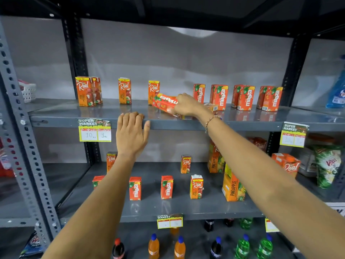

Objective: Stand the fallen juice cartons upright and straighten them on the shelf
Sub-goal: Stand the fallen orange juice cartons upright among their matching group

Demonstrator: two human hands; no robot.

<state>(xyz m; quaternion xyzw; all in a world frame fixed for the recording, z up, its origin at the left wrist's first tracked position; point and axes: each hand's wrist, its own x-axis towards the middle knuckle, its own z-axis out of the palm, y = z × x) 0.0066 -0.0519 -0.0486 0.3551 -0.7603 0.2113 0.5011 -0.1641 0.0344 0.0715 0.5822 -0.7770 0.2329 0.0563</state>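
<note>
The grey metal upper shelf (56,116) carries small orange juice cartons standing in a row: the Real cartons (124,91) toward the left, the Maaza cartons (245,98) toward the right. Another carton (211,107) lies flat between the two groups. The lower shelf (149,206) holds more small cartons standing apart and two tall pineapple cartons (232,186) at its right.

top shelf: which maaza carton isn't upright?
The maaza carton in the right hand, tipped on its side beside the Real cartons; the others, further right, stand upright.
</note>
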